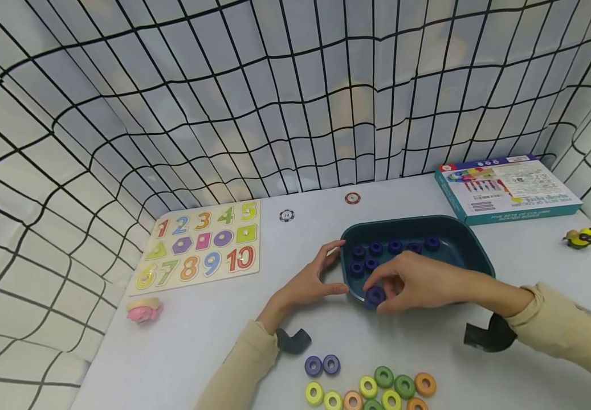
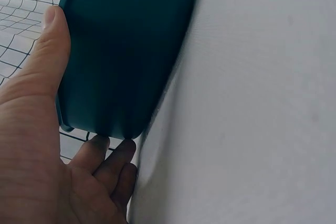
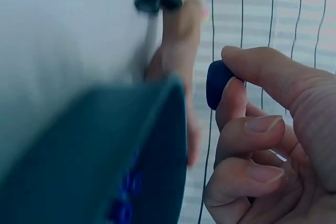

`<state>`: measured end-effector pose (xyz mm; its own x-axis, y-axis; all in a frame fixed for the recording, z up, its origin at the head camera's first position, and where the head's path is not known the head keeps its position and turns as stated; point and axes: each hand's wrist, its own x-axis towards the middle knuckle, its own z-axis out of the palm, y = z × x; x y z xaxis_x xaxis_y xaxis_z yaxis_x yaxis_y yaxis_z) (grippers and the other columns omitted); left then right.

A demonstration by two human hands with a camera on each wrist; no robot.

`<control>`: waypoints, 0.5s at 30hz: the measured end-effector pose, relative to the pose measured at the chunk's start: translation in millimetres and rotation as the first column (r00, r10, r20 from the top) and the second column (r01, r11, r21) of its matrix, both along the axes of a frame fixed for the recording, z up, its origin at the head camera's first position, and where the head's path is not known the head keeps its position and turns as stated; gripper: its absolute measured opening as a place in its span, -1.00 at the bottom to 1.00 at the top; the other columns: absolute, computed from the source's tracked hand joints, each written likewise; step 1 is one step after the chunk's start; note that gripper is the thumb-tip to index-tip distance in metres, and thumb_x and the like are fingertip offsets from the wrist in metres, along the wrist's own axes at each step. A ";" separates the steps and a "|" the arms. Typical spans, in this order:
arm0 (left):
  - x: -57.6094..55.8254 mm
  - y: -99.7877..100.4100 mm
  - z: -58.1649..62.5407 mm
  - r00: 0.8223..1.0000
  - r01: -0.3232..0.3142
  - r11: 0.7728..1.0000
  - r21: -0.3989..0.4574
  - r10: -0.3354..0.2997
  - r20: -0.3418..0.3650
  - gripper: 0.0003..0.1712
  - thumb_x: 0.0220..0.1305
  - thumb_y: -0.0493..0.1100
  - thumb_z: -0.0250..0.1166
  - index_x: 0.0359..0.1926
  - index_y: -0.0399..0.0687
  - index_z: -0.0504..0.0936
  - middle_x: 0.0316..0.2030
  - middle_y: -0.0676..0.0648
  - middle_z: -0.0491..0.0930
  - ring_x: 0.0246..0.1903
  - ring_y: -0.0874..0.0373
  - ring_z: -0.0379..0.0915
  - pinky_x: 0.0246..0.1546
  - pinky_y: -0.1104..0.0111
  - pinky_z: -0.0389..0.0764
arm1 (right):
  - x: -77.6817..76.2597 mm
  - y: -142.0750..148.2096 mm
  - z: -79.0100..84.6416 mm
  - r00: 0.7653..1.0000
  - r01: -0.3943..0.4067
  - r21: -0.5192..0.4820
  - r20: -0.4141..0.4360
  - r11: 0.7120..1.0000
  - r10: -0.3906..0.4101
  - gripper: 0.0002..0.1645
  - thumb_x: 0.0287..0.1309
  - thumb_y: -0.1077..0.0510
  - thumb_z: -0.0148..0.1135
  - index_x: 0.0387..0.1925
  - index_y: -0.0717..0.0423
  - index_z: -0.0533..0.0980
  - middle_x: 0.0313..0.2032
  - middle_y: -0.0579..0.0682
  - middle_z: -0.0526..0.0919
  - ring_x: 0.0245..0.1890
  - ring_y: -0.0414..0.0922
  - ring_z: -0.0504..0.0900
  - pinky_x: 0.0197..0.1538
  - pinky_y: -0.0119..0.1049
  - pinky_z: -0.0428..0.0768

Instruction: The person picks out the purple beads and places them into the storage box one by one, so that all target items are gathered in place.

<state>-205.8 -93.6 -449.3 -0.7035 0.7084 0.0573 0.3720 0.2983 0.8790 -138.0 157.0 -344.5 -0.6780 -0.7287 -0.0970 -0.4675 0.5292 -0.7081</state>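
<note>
A dark teal tray [image 1: 461, 250] stands on the white table, with several purple rings [image 1: 432, 240] lying inside. At its near left edge my right hand [image 1: 423, 282] pinches another purple ring [image 3: 216, 85] between thumb and index finger, raised over the rim. The other right fingers curl inward, clear of the ring. My left hand [image 1: 309, 282] touches the tray's left end, thumb and fingers spread. In the left wrist view, the thumb lies along the tray's side and the fingertips meet its end wall. My right hand hides part of the tray's inside in the head view.
Two purple rings [image 1: 313, 360] and several yellow, green and orange rings [image 1: 425, 378] lie at the near edge. A number puzzle board [image 1: 244, 233] is left, with a pink toy [image 1: 143, 310]. Two chips [image 1: 286, 215], a box [image 1: 526, 196] and a yellow-black toy [image 1: 579, 237] sit farther back.
</note>
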 end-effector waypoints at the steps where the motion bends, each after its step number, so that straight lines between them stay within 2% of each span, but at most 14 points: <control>1: 0.0 0.1 0.0 1.000 -0.002 1.000 0.001 0.002 0.007 -0.02 -0.03 0.24 0.31 0.32 0.43 -0.09 0.33 0.08 0.03 0.30 0.30 -0.11 0.24 0.00 -0.14 | -5.8 4.2 0.7 1.000 0.013 0.006 -0.011 1.000 -0.012 -0.61 -0.06 -0.05 0.33 -0.13 -0.07 0.55 -0.60 -0.26 0.50 -0.67 -0.33 0.39 -0.61 -0.48 0.33; 8: 1.9 0.8 2.5 1.000 -0.008 1.000 -0.004 0.008 0.022 -0.01 -0.06 0.28 0.30 0.31 0.47 -0.09 0.33 0.11 0.03 0.29 0.33 -0.12 0.24 -0.01 -0.17 | -43.6 27.6 -1.1 0.998 0.032 0.054 -0.052 0.998 -0.029 -0.55 -0.06 -0.09 0.32 -0.10 -0.04 0.53 -0.60 -0.23 0.49 -0.68 -0.28 0.39 -0.63 -0.46 0.31; 15: 1.6 0.2 4.4 1.000 0.005 1.000 0.005 -0.005 0.029 0.01 -0.02 0.14 0.35 0.33 0.39 -0.11 0.34 0.04 -0.01 0.31 0.27 -0.14 0.24 -0.02 -0.21 | -72.9 42.9 -11.6 0.998 0.050 0.028 -0.048 0.998 -0.048 -0.52 -0.03 -0.09 0.31 -0.10 0.06 0.53 -0.59 -0.17 0.49 -0.65 -0.25 0.39 -0.61 -0.43 0.32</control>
